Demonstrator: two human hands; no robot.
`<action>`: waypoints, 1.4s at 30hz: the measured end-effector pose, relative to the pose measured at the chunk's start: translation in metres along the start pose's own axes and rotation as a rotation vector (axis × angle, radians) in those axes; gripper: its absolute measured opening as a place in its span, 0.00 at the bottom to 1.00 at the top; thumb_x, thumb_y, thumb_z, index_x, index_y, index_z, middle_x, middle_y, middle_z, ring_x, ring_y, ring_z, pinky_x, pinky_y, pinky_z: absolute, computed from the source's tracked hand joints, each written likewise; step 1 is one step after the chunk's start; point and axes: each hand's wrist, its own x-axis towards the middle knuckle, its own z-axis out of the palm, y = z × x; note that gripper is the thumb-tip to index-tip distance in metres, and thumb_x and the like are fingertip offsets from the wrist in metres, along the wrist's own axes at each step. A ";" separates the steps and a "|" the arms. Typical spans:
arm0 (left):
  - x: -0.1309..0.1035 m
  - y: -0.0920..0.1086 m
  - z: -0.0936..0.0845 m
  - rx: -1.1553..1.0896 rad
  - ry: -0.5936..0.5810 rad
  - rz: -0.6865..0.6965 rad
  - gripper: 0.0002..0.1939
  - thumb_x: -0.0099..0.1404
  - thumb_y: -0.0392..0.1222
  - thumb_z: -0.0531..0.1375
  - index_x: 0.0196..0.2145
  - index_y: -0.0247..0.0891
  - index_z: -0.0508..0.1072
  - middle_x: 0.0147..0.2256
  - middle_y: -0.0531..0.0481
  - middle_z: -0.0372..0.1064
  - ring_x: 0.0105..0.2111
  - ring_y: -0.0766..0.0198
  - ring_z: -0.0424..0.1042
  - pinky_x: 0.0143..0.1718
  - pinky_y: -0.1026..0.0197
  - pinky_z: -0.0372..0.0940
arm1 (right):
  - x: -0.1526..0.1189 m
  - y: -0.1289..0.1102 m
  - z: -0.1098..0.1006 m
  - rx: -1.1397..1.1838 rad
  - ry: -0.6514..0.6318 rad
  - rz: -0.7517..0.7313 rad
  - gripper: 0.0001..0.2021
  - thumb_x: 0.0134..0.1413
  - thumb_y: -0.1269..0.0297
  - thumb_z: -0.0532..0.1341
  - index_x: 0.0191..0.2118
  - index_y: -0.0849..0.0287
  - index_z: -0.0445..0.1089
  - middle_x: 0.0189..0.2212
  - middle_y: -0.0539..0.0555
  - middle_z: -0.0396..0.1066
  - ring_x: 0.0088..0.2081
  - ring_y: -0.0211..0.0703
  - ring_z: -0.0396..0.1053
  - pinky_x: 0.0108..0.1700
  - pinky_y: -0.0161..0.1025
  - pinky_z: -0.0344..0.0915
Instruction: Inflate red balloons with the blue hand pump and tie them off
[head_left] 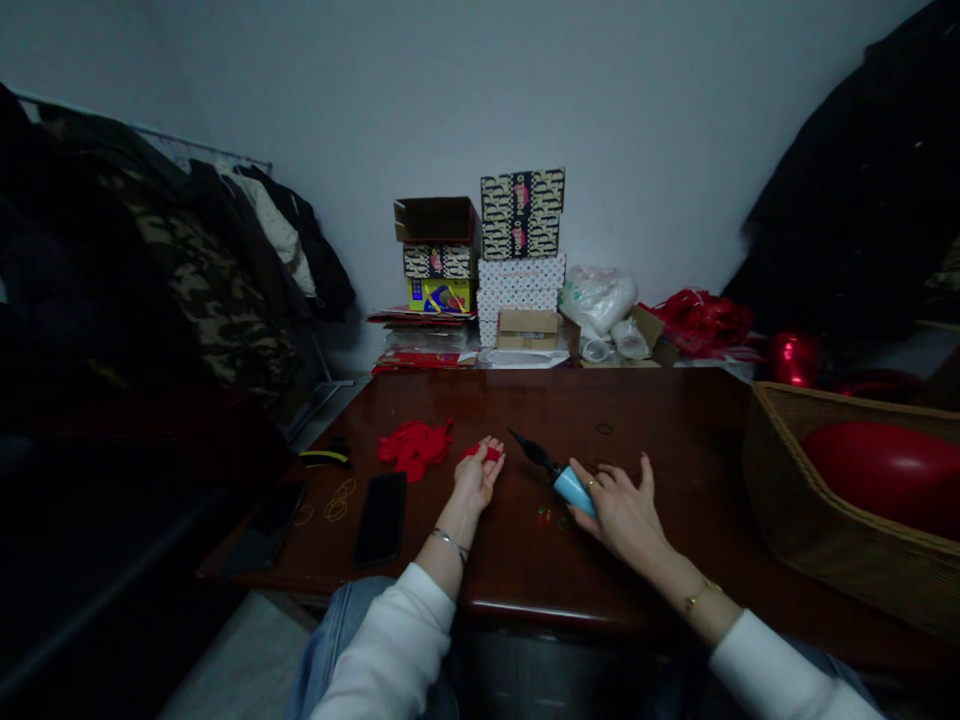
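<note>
A small limp red balloon [491, 454] lies in my left hand [475, 474], its fingers curled around it. My right hand [619, 508] grips a light-blue hand balloon pump [574, 490] between thumb and fingers, with some fingers stretched off to the right. The pump's black nozzle [534, 450] points up and left, toward my left hand but apart from the balloon. A pile of limp red balloons [415, 445] rests on the table just left of my left hand. Several tiny coloured bits [550, 516] lie below the pump.
On the brown table [495, 580] lie a black phone [380, 517], several rubber bands [337, 505] and a black-and-yellow item [326, 457]. At right stands a wicker basket [817, 510] holding an inflated red balloon [892, 465]. Stacked boxes [521, 285] line the back.
</note>
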 end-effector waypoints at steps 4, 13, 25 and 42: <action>0.003 0.012 -0.002 -0.036 0.038 0.030 0.06 0.65 0.31 0.55 0.36 0.34 0.71 0.44 0.42 0.73 0.40 0.64 0.75 0.43 0.62 0.70 | -0.004 -0.010 -0.004 0.075 0.003 -0.096 0.29 0.54 0.53 0.56 0.61 0.57 0.56 0.40 0.57 0.74 0.52 0.55 0.62 0.60 0.65 0.21; 0.007 0.015 -0.002 0.004 0.037 0.041 0.06 0.65 0.33 0.55 0.38 0.36 0.72 0.45 0.43 0.72 0.42 0.65 0.74 0.44 0.63 0.66 | -0.005 -0.012 -0.003 0.089 -0.009 -0.149 0.28 0.52 0.54 0.57 0.60 0.54 0.58 0.38 0.56 0.74 0.51 0.55 0.63 0.59 0.66 0.24; 0.001 0.004 0.000 0.059 -0.034 -0.004 0.06 0.61 0.34 0.61 0.37 0.35 0.73 0.43 0.42 0.73 0.40 0.62 0.75 0.43 0.62 0.66 | -0.001 -0.024 0.000 0.111 0.008 -0.129 0.28 0.53 0.53 0.57 0.59 0.56 0.59 0.38 0.56 0.75 0.50 0.53 0.63 0.60 0.65 0.26; -0.008 -0.005 -0.005 0.209 -0.270 -0.110 0.13 0.61 0.44 0.60 0.44 0.42 0.72 0.54 0.46 0.66 0.54 0.57 0.64 0.45 0.57 0.61 | 0.006 -0.039 -0.005 0.122 -0.008 -0.039 0.27 0.53 0.54 0.57 0.58 0.60 0.61 0.37 0.56 0.74 0.46 0.50 0.65 0.61 0.61 0.29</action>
